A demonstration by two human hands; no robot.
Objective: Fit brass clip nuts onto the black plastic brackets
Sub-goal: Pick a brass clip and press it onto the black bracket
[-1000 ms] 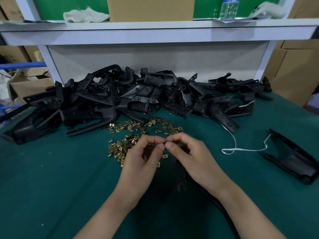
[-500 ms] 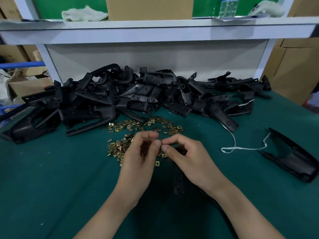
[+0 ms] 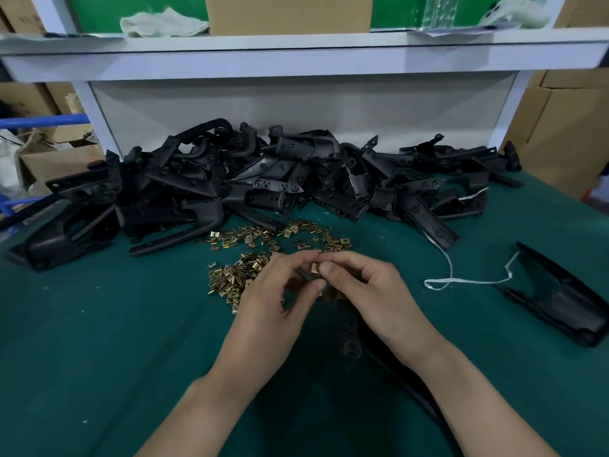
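1. Your left hand [image 3: 273,311] and right hand [image 3: 372,298] cover most of the clip nut [image 3: 315,268] pinched between their fingertips; only a brass sliver shows.
2. The bracket [image 3: 350,344] beneath your right wrist is largely hidden and runs off the bottom edge (its outline melts into shadow).
3. Your left hand masks the near side of the loose nuts [image 3: 244,268], each too small to tell which way it faces.
4. On the shelf [image 3: 296,41], the cardboard box [image 3: 288,11] and the bottle [image 3: 441,9] are cut off by the top edge.
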